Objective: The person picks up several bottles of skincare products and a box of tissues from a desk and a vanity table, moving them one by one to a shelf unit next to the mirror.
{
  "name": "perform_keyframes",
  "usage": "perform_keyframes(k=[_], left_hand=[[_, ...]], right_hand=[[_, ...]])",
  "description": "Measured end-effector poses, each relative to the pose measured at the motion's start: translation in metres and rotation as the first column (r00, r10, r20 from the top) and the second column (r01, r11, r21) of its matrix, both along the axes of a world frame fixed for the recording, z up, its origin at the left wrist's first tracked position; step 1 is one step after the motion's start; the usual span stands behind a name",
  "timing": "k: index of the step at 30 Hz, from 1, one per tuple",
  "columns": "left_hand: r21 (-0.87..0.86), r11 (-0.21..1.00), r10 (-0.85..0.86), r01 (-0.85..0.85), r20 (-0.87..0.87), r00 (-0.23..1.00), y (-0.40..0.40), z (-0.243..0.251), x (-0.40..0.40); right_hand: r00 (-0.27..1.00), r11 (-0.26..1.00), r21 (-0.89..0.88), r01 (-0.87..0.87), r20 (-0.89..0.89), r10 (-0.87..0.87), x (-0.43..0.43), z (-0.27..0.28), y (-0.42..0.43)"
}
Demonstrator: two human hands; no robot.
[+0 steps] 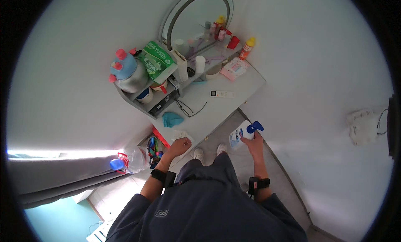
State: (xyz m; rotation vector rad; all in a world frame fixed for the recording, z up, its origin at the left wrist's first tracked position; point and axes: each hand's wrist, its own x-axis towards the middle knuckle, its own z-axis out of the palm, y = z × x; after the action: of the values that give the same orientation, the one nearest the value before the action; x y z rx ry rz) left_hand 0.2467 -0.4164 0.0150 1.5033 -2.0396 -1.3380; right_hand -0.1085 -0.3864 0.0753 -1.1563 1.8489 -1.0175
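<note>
My right hand [254, 143] grips a white pump bottle [239, 135] with a blue pump head, tilted above the floor off the desk's front edge. Over the near left corner of the grey desk [216, 110] is my left hand [181, 147], its fingers curled beside a crumpled white tissue [179, 135]; whether it pinches the tissue is not clear. A teal cloth [172, 119] lies just beyond. Black-framed glasses [188, 112] and a white remote control [221, 94] rest farther along the desk top.
A shelf unit [134, 103] along the desk's back carries a silver and blue container [133, 76], a green packet [158, 62], a white cup [200, 64] and a round mirror [195, 19]. A pink wipes pack [234, 68] and an orange bottle [247, 48] stand right. A large clear bottle [136, 159] is left.
</note>
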Motion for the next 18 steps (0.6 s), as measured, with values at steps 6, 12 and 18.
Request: perform_keyframes(k=[6, 12, 18], left_hand=[[-0.020, 1.000, -0.003, 0.002, -0.022, 1.000, -0.017, 0.007, -0.007], [-0.026, 0.999, 0.028, -0.030, -0.072, 0.997, -0.031, 0.003, -0.016], [-0.001, 1.000, 0.028, -0.028, -0.046, 0.999, -0.047, 0.008, -0.031]], right_hand=[[0.998, 1.000, 0.001, 0.014, -0.064, -0.014, -0.002, 0.014, -0.015], [0.999, 1.000, 0.021, -0.001, -0.032, 0.002, -0.006, 0.026, -0.035], [0.998, 0.999, -0.016, -0.034, -0.054, 0.033, -0.013, 0.034, -0.057]])
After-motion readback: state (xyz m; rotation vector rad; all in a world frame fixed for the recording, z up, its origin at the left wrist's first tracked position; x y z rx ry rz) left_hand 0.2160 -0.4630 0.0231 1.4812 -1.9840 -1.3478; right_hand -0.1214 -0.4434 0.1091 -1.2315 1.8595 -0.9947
